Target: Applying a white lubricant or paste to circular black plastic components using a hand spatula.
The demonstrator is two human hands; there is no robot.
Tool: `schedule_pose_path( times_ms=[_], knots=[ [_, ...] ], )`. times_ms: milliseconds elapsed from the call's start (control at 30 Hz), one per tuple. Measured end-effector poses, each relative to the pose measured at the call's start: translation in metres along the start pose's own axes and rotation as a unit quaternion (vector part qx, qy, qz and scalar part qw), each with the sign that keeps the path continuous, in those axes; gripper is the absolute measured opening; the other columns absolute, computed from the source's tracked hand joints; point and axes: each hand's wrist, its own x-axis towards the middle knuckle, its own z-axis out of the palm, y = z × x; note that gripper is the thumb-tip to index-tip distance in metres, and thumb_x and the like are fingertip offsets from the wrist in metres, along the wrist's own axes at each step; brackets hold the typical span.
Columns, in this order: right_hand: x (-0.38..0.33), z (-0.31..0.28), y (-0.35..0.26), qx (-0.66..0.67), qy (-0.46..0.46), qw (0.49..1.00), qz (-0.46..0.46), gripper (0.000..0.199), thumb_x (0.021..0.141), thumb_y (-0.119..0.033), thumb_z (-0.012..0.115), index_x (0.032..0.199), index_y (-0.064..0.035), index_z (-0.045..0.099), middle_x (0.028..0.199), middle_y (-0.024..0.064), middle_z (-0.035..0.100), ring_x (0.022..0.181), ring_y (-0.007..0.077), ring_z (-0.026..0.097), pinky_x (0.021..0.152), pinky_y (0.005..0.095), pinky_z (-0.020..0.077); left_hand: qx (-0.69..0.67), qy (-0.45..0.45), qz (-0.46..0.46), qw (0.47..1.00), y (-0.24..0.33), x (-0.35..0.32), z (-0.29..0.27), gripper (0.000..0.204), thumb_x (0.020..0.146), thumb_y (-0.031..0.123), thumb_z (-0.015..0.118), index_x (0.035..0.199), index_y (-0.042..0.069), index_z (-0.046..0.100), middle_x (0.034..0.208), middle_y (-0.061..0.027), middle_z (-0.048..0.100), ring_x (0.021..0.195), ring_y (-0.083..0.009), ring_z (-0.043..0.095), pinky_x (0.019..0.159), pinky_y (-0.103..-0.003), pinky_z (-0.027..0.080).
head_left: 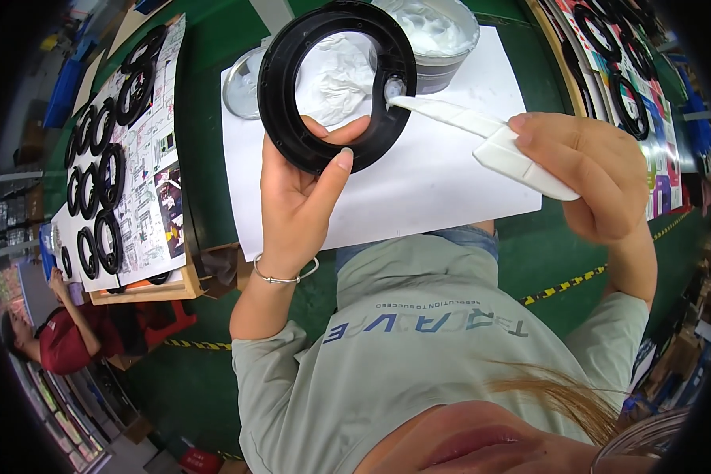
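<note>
My left hand (304, 186) grips the lower rim of a black plastic ring (279, 87) and holds it up above a white sheet of paper (450, 182). From the right, my right hand (588, 162) pinches a flat white plastic spatula (462, 122). Its narrow tip touches or nearly touches a small recess in the ring's right side, where a whitish, glossy dab (395, 88) sits. Behind the ring stands an open tub (442, 75) of white paste. Crumpled white tissue (333, 75) shows through the ring's opening.
A round clear lid (245, 85) lies at the paper's left edge. On the left, a board (158, 178) carries several black rings; another stack with rings (628, 103) stands at the right. A person in a red shirt (71, 340) is at the far left.
</note>
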Motion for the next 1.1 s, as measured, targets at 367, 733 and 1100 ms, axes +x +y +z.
schedule_pose_path(
  times_ms=[367,733,1100],
  knots=[
    [-0.057,0.027,0.067,-0.013,0.131,0.971,0.198,0.024,0.078,0.005,0.054,0.101,0.0018,0.061,0.100,0.0121,0.063,0.088,0.0208,0.062,0.076,0.0268,0.0486,-0.084,0.115,-0.064,0.988,-0.005,-0.012,-0.019,0.026,0.085,-0.002,0.049,0.104,0.007,0.034,0.110,-0.0264,0.055,0.092,-0.0137,0.056,0.077,-0.022,0.044],
    [-0.102,0.029,0.036,-0.231,-0.033,0.972,0.040,0.021,0.075,0.000,0.056,0.095,0.0041,0.061,0.099,0.0181,0.062,0.091,0.0311,0.061,0.078,0.0339,0.0507,-0.133,0.160,-0.055,0.977,-0.007,-0.019,-0.034,0.026,0.087,-0.001,0.046,0.108,0.009,0.033,0.114,-0.0304,0.051,0.100,-0.0247,0.057,0.086,-0.036,0.047],
    [-0.065,0.067,0.031,0.524,0.369,0.530,0.555,0.035,0.089,-0.018,0.051,0.116,0.0032,0.045,0.105,0.0141,0.058,0.090,0.0166,0.059,0.076,0.0265,0.0485,-0.186,0.132,-0.070,0.971,-0.011,-0.019,-0.023,0.025,0.086,0.000,0.048,0.106,0.009,0.034,0.111,-0.0328,0.051,0.104,-0.0293,0.056,0.086,-0.037,0.047]
  ],
)
